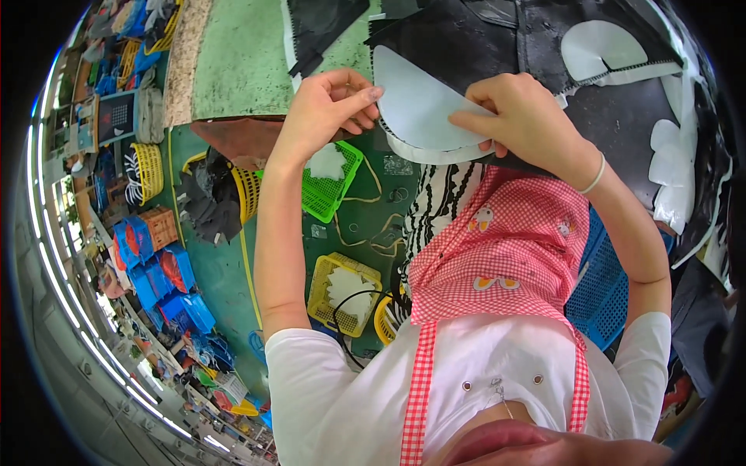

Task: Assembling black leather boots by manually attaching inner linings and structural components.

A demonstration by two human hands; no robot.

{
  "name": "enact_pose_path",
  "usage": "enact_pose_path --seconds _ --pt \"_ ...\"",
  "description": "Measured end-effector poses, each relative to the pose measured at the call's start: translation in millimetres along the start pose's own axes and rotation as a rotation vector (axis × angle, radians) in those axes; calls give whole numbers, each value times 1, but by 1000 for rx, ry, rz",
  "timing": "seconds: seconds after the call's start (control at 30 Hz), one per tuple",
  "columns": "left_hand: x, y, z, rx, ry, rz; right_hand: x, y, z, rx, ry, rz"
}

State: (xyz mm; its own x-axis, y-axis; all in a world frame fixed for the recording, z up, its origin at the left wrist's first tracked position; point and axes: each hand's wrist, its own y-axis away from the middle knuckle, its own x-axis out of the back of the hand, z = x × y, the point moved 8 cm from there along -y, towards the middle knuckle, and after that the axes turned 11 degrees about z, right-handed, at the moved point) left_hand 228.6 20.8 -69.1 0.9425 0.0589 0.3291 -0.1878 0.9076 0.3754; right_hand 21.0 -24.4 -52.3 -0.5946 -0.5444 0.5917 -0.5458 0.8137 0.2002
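Green worktop in a cluttered workshop, blue crates off left. Before the worker, a rounded white panel: right hand gripping its right side, left hand half-curled at its left edge, hold unclear.

You've got a pale half-moon piece here, smooth and matt, paper-like or thin fabric, hard to call! Beneath it, far side, the black sheeting catches the light, leather-like and softly glossy. Over to your far left, the green tabletop is rough, all scuffs and specks. Your gingham apron is woven cloth, matt and wrinkled; your white T-shirt is soft, plain fabric, its eyelets ringed in shiny, metal-looking trim. Left of you, the green basket shows perforated plastic; right, the blue crate, plastic latticework too!
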Motion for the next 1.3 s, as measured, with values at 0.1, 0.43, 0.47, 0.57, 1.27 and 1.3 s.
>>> enact_pose_path --seconds 0.1,0.43,0.47,0.57,1.27,1.3 --pt "-1 3 3 -24 -82 32 10 6 -26 328 579 257" --pt "-150 27 175 -1013 -168 -18 -10 72 -28 600 290 204" --pt "-175 14 179 -1144 -184 23 -10 72 -22 591 298 220" --pt "-225 -22 152 -1227 -517 248 1 80 -16 686 32 220" --pt "-124 51 190 -479 605 45 194 92 -2 553 -1272 856" --pt "-132 53 185 -428 626 31 194 99 1 531 -1240 951"
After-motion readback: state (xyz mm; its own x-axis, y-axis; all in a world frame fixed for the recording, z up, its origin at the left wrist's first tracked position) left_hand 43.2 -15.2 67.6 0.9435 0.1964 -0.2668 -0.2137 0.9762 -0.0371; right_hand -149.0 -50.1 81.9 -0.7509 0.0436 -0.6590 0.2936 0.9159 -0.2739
